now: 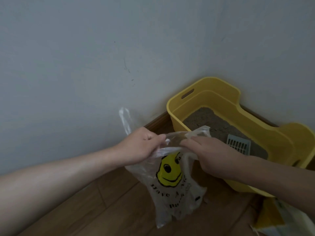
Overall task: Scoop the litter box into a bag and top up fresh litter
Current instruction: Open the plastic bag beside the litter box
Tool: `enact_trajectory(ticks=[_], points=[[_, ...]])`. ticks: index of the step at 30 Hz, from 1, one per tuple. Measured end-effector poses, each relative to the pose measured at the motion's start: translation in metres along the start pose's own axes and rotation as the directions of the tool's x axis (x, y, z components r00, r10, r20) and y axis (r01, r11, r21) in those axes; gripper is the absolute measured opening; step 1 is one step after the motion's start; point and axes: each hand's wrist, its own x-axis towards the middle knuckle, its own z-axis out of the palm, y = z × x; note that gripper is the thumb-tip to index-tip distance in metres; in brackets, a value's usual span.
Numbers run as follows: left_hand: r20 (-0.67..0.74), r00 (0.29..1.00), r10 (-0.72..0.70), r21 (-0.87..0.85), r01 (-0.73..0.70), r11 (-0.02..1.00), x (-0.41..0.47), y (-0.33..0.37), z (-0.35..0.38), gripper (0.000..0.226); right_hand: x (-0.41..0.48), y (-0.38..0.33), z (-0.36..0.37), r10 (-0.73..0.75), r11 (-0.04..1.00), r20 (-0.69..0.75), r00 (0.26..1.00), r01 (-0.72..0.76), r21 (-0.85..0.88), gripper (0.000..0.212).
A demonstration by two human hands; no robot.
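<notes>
A clear plastic bag (172,198) with a yellow smiley face and black lettering hangs in front of me above the wooden floor. My left hand (141,147) grips its rim on the left, and my right hand (209,154) pinches the rim on the right, holding the mouth a little apart. One bag handle sticks up behind my left hand. Just beyond, in the corner, stands a yellow litter box (259,133) with grey litter (204,120) inside. A grey slotted scoop (238,145) lies on the litter near my right hand.
Grey walls meet behind the litter box, with a brown skirting board (156,120) along their base. A yellow and white package (276,217) lies on the floor at the lower right, partly cut off by the frame edge.
</notes>
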Motion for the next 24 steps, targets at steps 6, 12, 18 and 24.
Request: enact_trajectory(ticks=[6, 12, 18, 24], points=[[0.089, 0.988, -0.126, 0.231, 0.103, 0.967, 0.005, -0.003, 0.000, 0.044, -0.004, -0.002, 0.001, -0.068, 0.996, -0.031, 0.997, 0.066, -0.060, 0.038], [0.387, 0.874, -0.295, 0.184, 0.240, 0.953, 0.012, 0.000, -0.003, 0.081, -0.007, -0.006, -0.004, -0.071, 0.997, -0.076, 0.995, 0.068, -0.043, 0.035], [0.285, 0.923, -0.257, 0.177, 0.213, 0.961, 0.013, 0.000, -0.004, 0.105, -0.013, -0.008, -0.014, 0.072, 0.990, -0.120, 0.990, -0.057, 0.129, 0.041], [0.206, 0.963, -0.174, 0.215, 0.128, 0.968, 0.016, 0.003, -0.004, 0.094, -0.015, -0.008, -0.020, 0.112, 0.976, -0.061, 0.992, -0.098, 0.196, 0.040]])
